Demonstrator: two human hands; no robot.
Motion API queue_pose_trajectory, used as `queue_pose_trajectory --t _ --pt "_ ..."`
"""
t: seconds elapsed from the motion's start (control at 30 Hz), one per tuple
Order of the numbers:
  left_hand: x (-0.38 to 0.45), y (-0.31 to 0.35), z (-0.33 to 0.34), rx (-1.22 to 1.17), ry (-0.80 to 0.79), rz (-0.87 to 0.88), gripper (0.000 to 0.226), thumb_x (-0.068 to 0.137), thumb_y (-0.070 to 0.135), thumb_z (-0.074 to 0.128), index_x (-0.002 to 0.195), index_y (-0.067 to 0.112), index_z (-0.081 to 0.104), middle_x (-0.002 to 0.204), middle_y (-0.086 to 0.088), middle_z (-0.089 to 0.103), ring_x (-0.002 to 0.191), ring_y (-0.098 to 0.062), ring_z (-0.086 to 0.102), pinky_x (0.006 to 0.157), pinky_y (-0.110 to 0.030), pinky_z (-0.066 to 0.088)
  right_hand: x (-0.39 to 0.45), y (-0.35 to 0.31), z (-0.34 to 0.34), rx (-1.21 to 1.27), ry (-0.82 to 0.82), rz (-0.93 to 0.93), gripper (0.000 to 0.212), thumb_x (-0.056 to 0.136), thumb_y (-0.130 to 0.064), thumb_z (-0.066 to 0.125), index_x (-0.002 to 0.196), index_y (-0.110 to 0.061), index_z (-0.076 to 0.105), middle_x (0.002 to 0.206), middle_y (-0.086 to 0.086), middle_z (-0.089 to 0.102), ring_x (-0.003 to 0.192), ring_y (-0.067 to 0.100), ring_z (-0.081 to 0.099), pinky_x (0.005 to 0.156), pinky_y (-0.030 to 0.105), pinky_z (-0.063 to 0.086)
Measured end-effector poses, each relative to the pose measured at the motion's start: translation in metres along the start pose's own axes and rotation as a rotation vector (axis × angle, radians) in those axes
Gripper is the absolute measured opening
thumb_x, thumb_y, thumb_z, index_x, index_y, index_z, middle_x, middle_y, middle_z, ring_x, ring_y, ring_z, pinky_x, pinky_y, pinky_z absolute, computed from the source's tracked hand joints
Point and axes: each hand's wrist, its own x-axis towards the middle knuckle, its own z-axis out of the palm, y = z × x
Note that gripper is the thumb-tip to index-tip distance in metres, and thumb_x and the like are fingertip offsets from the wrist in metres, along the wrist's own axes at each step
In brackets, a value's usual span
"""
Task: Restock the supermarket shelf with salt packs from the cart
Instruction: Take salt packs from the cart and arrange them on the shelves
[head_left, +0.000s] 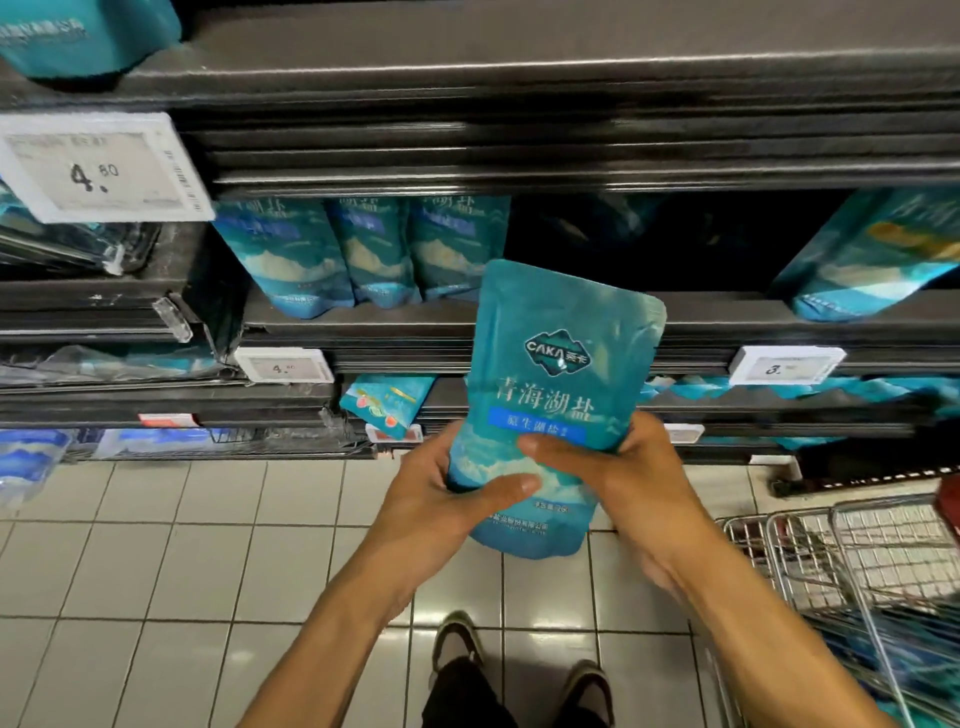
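Two hands hold one teal salt pack (556, 395) upright before the dark shelf (519, 317): left hand (441, 499) grips its lower left edge, right hand (618, 467) its lower right. Three matching packs (363, 249) stand on the shelf behind. A wire cart (852, 561) sits right.

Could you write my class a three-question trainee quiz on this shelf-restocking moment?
1. True or false: both hands grip the salt pack.
2. On the middle shelf, the standing packs are on which side of the dark gap? A) left B) right C) both sides
3. Fill in: the wire cart stands on the person's ____ side.

Key: 1 true, the left hand and right hand hold its lower half; 2 C; 3 right.
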Motion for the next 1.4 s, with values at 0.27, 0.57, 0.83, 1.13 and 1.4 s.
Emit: queue_pose_trajectory --t 0.27,0.57,0.83,1.13,1.4 --pt "0.011 0.014 -0.021 0.051 0.262 0.120 0.021 0.095 0.037 0.058 0.097 0.018 0.068 0.101 -0.006 0.074 0.094 -0.024 0.071 0.073 -0.038 0.060 0.035 -0.046 -0.041 0.047 0.330 -0.153 0.026 0.071 -0.005 0.082 0.093 -0.016 0.072 0.096 0.001 0.078 0.090 0.019 0.075 0.072 0.033 0.061" --pt "0.005 0.006 -0.032 -0.003 0.311 0.137 0.023 0.092 0.041 0.056 0.091 0.023 0.070 0.099 -0.011 0.073 0.092 -0.024 0.071 0.063 -0.033 0.057 0.117 -0.068 -0.007 0.007 0.444 -0.381 0.042 0.071 0.006 0.082 0.108 0.000 0.063 0.105 0.007 0.070 0.089 0.008 0.069 0.085 0.026 0.057" --pt "-0.005 -0.003 -0.045 -0.028 0.366 0.130 0.020 0.100 0.029 0.050 0.097 0.022 0.069 0.099 -0.011 0.073 0.091 -0.022 0.071 0.061 -0.034 0.058 0.145 -0.053 0.021 -0.367 0.356 -0.383 0.054 0.079 -0.012 0.081 0.124 0.006 0.056 0.127 0.018 0.062 0.117 0.030 0.061 0.099 0.045 0.050" --pt "-0.011 -0.003 -0.047 -0.020 0.377 0.108 0.023 0.101 0.029 0.048 0.098 0.024 0.070 0.101 -0.010 0.073 0.092 -0.021 0.070 0.061 -0.033 0.058 0.138 -0.036 0.005 -0.363 0.272 -0.279 0.028 0.076 -0.018 0.084 0.095 -0.028 0.066 0.098 -0.011 0.072 0.090 0.001 0.070 0.078 0.020 0.057" --pt "-0.044 0.037 0.002 0.011 0.261 0.092 0.027 0.103 0.029 0.046 0.095 0.022 0.070 0.098 -0.011 0.073 0.089 -0.022 0.070 0.061 -0.034 0.059 0.011 -0.066 -0.039 -0.411 0.360 -0.266 0.054 0.085 -0.020 0.076 0.135 -0.018 0.056 0.122 0.004 0.066 0.119 0.013 0.059 0.103 0.040 0.049"
